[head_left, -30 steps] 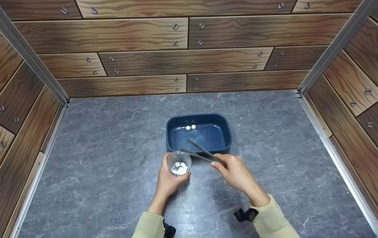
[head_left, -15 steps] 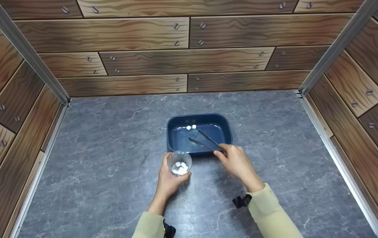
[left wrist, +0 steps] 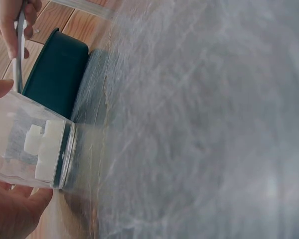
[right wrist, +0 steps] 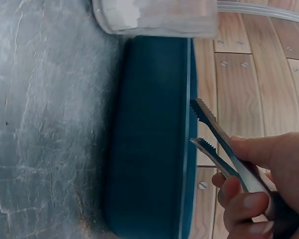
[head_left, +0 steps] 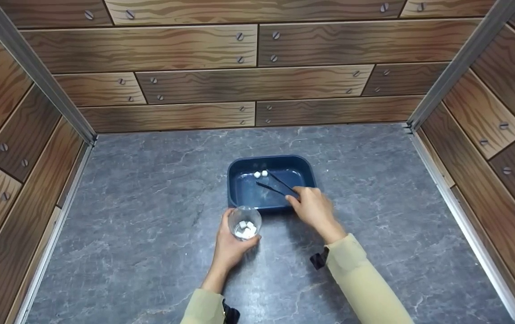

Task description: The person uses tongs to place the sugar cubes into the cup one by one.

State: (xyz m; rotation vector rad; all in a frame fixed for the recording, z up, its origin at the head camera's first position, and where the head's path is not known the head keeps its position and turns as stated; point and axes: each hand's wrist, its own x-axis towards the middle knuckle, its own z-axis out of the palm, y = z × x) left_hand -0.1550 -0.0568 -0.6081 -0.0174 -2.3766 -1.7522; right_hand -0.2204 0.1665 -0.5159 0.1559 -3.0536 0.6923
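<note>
My left hand (head_left: 230,245) grips a clear cup (head_left: 245,216) near the front left of a dark blue tray (head_left: 235,198). Several white cubes (left wrist: 49,149) lie at the bottom of the cup. In my right hand (head_left: 315,208) is a pair of metal tongs (head_left: 277,192), its two arms spread apart with nothing between the tips. The toothed tips (right wrist: 203,110) show at the tray's rim in the right wrist view. From the head, they overlap the tray's inside, one of them close to two small white cubes (head_left: 261,173) by the far wall.
The tray stands on a grey marbled tabletop (head_left: 149,189). Wood-patterned panels (head_left: 194,85) rise at the back and on both sides, with metal strips (head_left: 460,234) along the edges.
My right hand has moved forward and slightly left, carrying the spread tongs from beside the cup over the tray toward the two cubes. The left hand and cup have stayed in place.
</note>
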